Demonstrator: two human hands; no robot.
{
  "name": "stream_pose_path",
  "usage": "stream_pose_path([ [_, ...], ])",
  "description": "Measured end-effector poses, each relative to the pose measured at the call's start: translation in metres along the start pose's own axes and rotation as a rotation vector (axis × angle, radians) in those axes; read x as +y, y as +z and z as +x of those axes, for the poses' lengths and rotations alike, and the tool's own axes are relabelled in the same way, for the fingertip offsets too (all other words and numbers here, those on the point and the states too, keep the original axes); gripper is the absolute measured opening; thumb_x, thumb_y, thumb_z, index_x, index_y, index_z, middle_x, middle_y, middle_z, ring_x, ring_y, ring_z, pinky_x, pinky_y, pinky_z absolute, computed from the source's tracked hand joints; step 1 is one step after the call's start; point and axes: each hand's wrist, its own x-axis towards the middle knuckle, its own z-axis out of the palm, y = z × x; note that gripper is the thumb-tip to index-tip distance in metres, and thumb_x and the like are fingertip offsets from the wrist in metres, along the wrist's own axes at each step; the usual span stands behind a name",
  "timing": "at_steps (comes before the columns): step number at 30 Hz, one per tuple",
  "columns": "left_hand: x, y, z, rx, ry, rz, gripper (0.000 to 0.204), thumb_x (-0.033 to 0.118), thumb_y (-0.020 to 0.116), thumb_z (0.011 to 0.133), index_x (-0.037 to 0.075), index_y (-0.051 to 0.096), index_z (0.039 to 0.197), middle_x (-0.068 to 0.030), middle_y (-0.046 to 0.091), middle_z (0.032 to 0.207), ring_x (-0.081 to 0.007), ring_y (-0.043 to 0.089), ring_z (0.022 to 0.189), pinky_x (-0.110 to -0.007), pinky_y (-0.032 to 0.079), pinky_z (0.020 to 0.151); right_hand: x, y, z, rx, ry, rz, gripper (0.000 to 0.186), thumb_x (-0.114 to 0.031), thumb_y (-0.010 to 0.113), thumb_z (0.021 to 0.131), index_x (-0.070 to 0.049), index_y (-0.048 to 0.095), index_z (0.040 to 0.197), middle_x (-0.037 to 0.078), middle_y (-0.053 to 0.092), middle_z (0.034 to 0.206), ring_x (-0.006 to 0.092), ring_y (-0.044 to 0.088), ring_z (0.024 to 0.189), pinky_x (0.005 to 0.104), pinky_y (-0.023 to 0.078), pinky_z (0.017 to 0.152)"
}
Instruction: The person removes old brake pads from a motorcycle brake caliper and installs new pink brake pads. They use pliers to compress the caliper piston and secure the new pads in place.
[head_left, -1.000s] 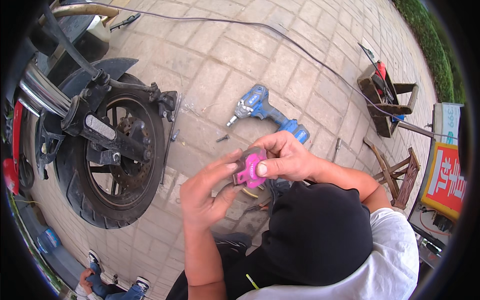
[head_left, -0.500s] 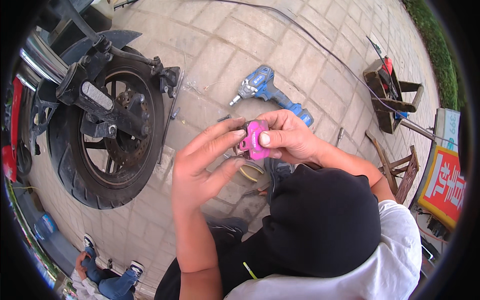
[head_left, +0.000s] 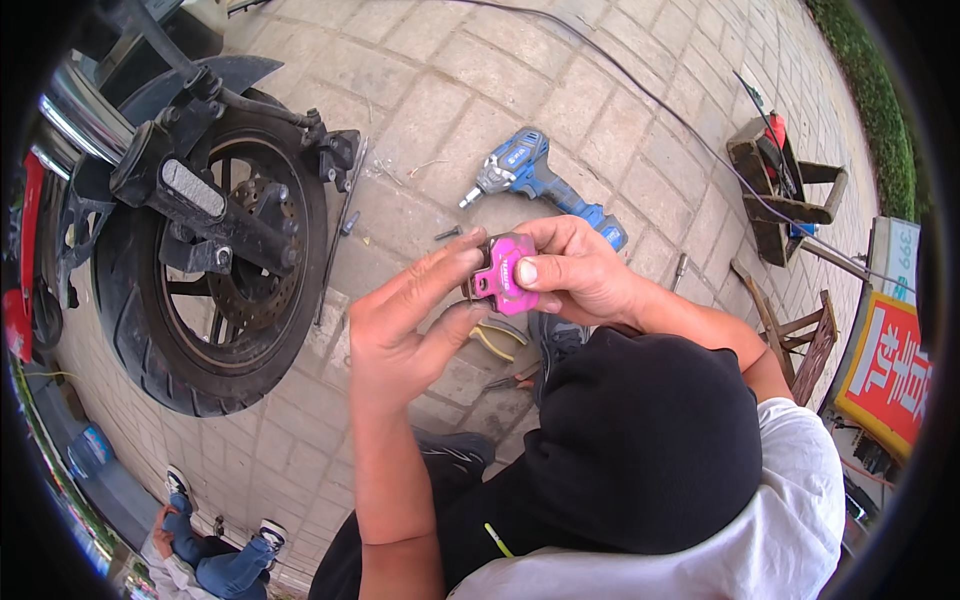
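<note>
Right hand: the fingers are clamped on a magenta brake pad, with the thumb pressed flat on its upward-facing side and the other fingers behind it. Left hand: the fingertips lie at the upper left corner of the brake pad and the thumb tip lies at its lower left edge. Fingers and thumb stand apart, with a holed tab of the pad between them; whether they press on it cannot be told.

The brake pad is held above the paving, in front of the person and to the right of the motorcycle front wheel. The wheel stands at the left, with a perforated brake disc at its hub and a fork leg crossing in front of the disc.

A blue cordless impact wrench lies on the paving beyond the right hand, its nose directed toward the wheel. A dark bolt lies near the nose. Pliers with yellow handles lie below the brake pad in the view, beside a dark shoe.

At the right, a wooden tool carrier stands on the paving, with a dark cable running past it. At the lower left, a second person in blue trousers is seated, well apart from the work
</note>
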Motion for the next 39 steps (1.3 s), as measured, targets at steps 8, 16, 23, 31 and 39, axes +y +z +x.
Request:
stream_pose_path([
  [8,-0.014,0.005,-0.007,0.025,-0.16,-0.297,0.057,-0.009,0.071,0.078,-0.004,0.053,0.131,-0.024,0.056,0.131,-0.0321,0.06,0.116,-0.042,0.05,0.098,0.001,-0.005,0.003,-0.019,-0.004,0.071,0.022,-0.017,0.068,0.09,0.002,0.065,0.099,0.009,0.065,0.083,0.008,0.046,0.056,0.0212,0.037,0.053],
  [16,-0.021,0.004,-0.004,0.007,-0.12,-0.387,0.063,-0.003,0.077,0.074,-0.005,0.053,0.132,-0.0209,0.052,0.134,-0.03,0.055,0.121,-0.042,0.05,0.098,0.005,-0.006,0.004,-0.045,0.038,0.145,0.024,-0.019,0.068,0.089,0.003,0.065,0.099,0.008,0.063,0.081,0.0086,0.046,0.057,0.0216,0.037,0.054],
  [23,-0.013,0.001,-0.001,-0.057,-0.126,-0.194,0.056,0.0,0.08,0.07,-0.001,0.06,0.123,-0.0168,0.056,0.129,-0.0279,0.058,0.117,-0.039,0.051,0.095,0.002,-0.001,0.0,0.018,0.029,0.017,0.024,-0.016,0.07,0.088,0.004,0.065,0.1,0.007,0.064,0.08,0.0072,0.047,0.056,0.0209,0.036,0.051],
  [31,-0.007,0.003,-0.002,-0.057,-0.143,-0.126,0.057,0.001,0.081,0.067,0.001,0.061,0.12,-0.0159,0.059,0.123,-0.0287,0.058,0.116,-0.038,0.05,0.096,0.0,-0.001,-0.002,-0.031,0.004,0.022,0.024,-0.012,0.07,0.088,0.005,0.065,0.104,0.01,0.068,0.086,0.0062,0.05,0.059,0.0204,0.037,0.05],
  [39,-0.004,-0.004,0.002,-0.096,-0.128,-0.027,0.059,0.004,0.083,0.063,0.003,0.063,0.119,-0.0148,0.061,0.12,-0.0274,0.06,0.112,-0.037,0.05,0.094,0.003,-0.003,0.001,-0.033,0.028,0.009,0.023,-0.013,0.07,0.088,0.004,0.065,0.103,0.009,0.067,0.084,0.0064,0.049,0.057,0.0204,0.037,0.049],
])
